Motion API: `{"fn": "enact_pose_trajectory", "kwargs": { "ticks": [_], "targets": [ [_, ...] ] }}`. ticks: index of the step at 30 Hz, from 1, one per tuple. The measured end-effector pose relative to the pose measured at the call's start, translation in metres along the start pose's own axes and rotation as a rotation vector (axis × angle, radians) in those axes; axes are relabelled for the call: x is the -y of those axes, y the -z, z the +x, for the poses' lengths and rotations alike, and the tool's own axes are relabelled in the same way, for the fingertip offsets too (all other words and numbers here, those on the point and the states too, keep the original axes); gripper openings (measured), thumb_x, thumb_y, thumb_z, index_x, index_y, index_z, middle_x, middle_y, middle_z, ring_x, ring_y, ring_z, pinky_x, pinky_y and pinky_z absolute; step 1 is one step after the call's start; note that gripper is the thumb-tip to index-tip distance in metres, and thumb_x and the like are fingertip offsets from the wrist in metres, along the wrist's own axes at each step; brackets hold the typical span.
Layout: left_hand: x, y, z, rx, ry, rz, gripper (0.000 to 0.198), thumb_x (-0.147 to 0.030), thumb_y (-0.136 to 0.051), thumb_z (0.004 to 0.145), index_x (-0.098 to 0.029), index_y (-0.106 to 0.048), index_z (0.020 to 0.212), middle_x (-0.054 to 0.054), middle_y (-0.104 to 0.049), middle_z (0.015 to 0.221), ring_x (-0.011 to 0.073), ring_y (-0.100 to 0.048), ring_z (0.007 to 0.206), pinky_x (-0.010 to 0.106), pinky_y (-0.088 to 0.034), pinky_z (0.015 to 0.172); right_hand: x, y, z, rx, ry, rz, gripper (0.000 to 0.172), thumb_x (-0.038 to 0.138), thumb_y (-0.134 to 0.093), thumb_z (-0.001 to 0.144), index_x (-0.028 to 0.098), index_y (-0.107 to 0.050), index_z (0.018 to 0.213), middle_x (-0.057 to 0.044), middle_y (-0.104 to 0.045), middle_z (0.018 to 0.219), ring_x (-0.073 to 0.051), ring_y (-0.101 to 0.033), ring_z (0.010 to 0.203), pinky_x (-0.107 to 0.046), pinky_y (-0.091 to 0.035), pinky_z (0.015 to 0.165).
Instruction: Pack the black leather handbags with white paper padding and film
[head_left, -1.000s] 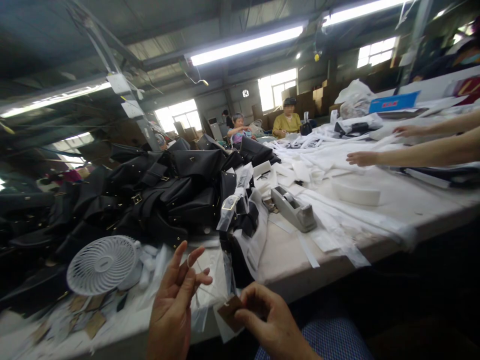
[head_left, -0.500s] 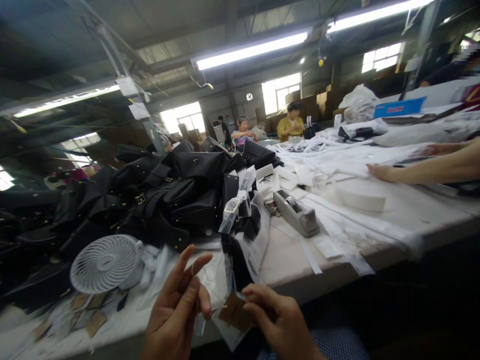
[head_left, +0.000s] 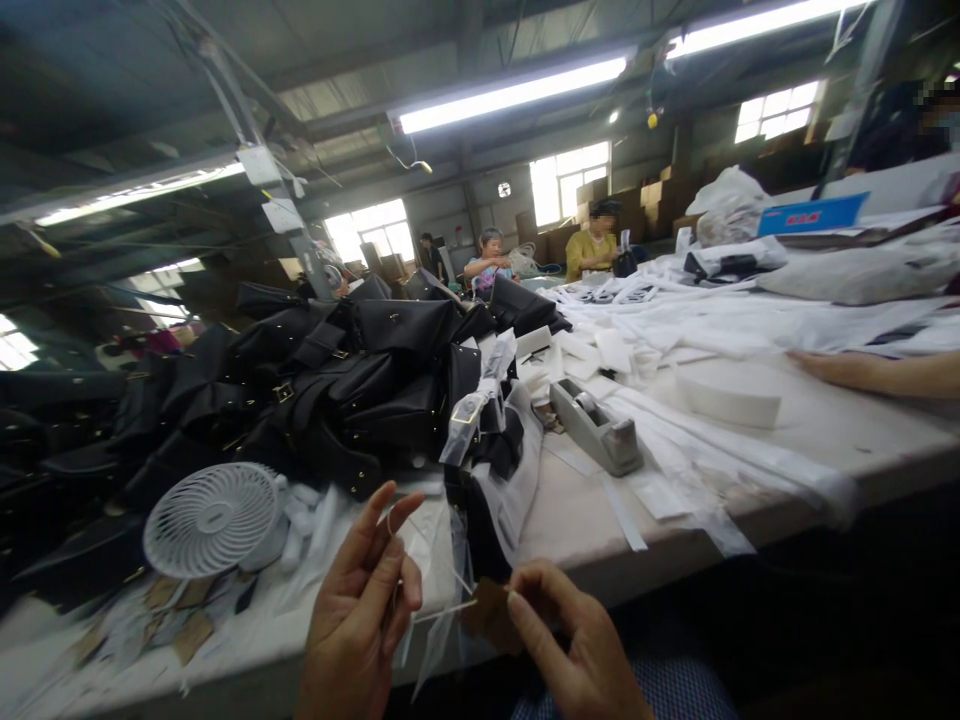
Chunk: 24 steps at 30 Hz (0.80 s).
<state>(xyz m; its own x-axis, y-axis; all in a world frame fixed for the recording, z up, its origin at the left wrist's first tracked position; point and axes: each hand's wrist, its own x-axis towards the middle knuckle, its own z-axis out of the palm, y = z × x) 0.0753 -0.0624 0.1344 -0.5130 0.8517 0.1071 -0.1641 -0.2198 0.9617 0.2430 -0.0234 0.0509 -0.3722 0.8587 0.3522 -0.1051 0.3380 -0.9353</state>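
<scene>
My left hand (head_left: 360, 610) pinches a thin white string (head_left: 390, 522), which loops over a raised finger. My right hand (head_left: 574, 640) grips a small brown tag (head_left: 487, 612) by its edge, thumb against fingertips. A pale strand (head_left: 446, 610) runs from near the left hand toward the tag, and clear plastic (head_left: 435, 655) hangs below it. Just beyond the hands stands a black bag (head_left: 480, 520), partly wrapped in white sheeting (head_left: 517, 480). Its strap has a gold-coloured buckle (head_left: 466, 408) covered in plastic.
At left, a white fan (head_left: 214, 520) stands beside brown tags (head_left: 193, 637) in plastic. Black bags (head_left: 405, 335) are heaped behind. A grey tape dispenser (head_left: 596, 425) sits right of the wrapped bag, among white foam pieces. A co-worker's hand (head_left: 832, 368) rests over the table's right side.
The brown tag has turned in my right hand, and the strand toward it now shows stretched out. The co-worker's arm at right has drawn back rightward. The view has shifted slightly.
</scene>
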Motion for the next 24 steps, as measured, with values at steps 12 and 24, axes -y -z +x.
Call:
{"fn": "enact_pose_trajectory", "kwargs": {
  "ticks": [12,24],
  "targets": [
    [-0.013,-0.006,-0.004,0.042,0.189,-0.389,0.054,-0.019,-0.078,0.075,-0.034,-0.063,0.125,0.006,-0.063,0.132,-0.0065,-0.033,0.042,0.003,-0.033,0.036,-0.018,-0.006,0.005,-0.122,0.571,-0.251,0.046,0.005,-0.059,0.088,0.029,-0.065,0.126,-0.004,-0.077,0.105,-0.021,-0.074,0.095,-0.027,-0.061,0.083],
    [0.005,-0.033,0.001,0.222,0.404,-0.306,0.048,-0.027,-0.087,0.067,-0.03,-0.072,0.112,0.007,-0.075,0.101,-0.0013,-0.042,0.039,0.012,-0.042,0.038,-0.036,-0.002,0.033,0.452,-0.182,0.507,0.037,0.044,-0.071,0.08,0.037,-0.071,0.117,-0.001,-0.07,0.122,-0.02,-0.067,0.111,-0.022,-0.057,0.081]
  ]
}}
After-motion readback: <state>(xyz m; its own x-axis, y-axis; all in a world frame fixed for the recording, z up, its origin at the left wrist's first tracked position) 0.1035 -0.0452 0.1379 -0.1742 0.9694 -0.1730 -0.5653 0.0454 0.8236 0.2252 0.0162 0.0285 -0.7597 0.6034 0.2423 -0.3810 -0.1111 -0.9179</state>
